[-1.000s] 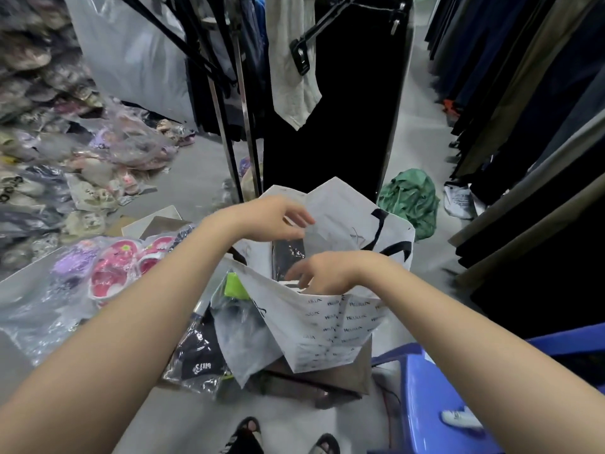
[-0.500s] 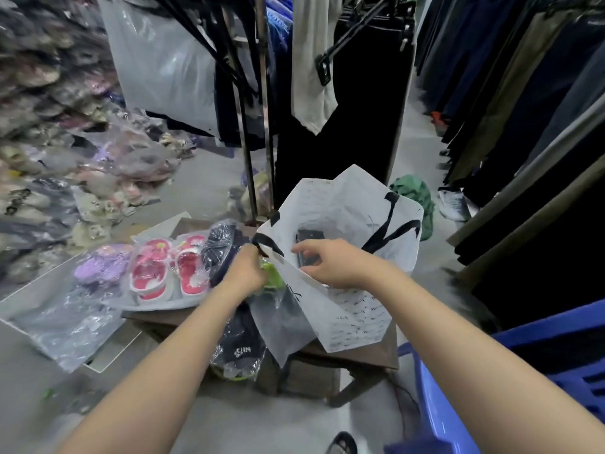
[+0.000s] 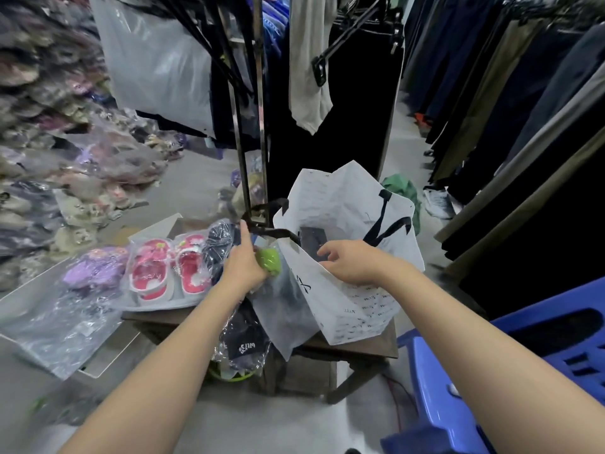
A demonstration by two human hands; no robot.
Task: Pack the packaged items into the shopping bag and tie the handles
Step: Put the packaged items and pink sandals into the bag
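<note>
A white shopping bag [image 3: 357,309] with black handles stands open on a small dark wooden table [image 3: 360,350]. A dark packaged item [image 3: 311,239] lies inside it. My right hand [image 3: 352,262] rests on the bag's near rim, holding it open. My left hand [image 3: 245,262] grips a clear packet with a green item [image 3: 270,260] just left of the bag, below the bag's black handle [image 3: 271,232]. Packaged pink sandals [image 3: 170,268], a purple packet [image 3: 95,268] and a dark packet [image 3: 219,244] lie on the table's left. Another dark packet [image 3: 244,347] hangs off the front.
A metal clothes rack [image 3: 252,126] with hanging garments stands right behind the table. Dark trousers [image 3: 523,109] hang along the right. A blue plastic chair [image 3: 491,371] is at the lower right. Piles of bagged goods [image 3: 49,142] fill the left floor.
My left hand has dropped from the bag's mouth to the left and closed on the green-item packet. My right hand stays at the bag's rim. The camera view has shifted.
</note>
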